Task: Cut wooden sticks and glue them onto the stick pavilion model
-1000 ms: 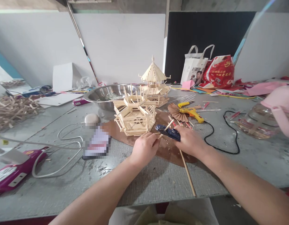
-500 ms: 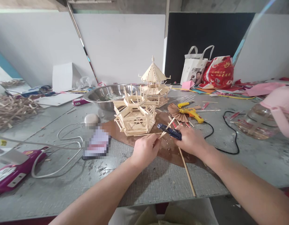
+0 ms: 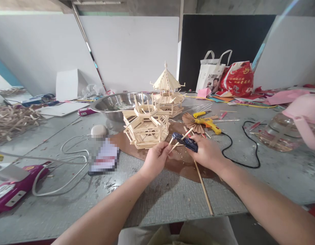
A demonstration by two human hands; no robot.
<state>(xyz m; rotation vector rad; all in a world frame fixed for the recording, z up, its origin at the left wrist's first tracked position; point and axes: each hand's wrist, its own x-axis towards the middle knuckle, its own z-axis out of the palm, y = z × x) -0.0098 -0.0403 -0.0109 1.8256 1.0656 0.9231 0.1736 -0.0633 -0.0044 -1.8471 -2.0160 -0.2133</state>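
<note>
My left hand is closed, pinching thin wooden sticks that point up to the right and cross each other. Dark blue pliers lie in the grip of my right hand, their head against the sticks. Whether the jaws are closed on a stick cannot be made out. Just behind my left hand stands a six-sided stick framework with short uprights on top. Both hands are over a brown mat. A longer stick slants from under the pliers to the table's front edge.
A pagoda-like stick model and a metal basin stand behind. To the right are a yellow glue gun with a black cord and a pink-lidded jug. Purple power strip and white cable lie left.
The sticks in my left hand have shifted and now spread apart, with one rising left of the pliers' head. My left hand has turned slightly; the right hand barely moved.
</note>
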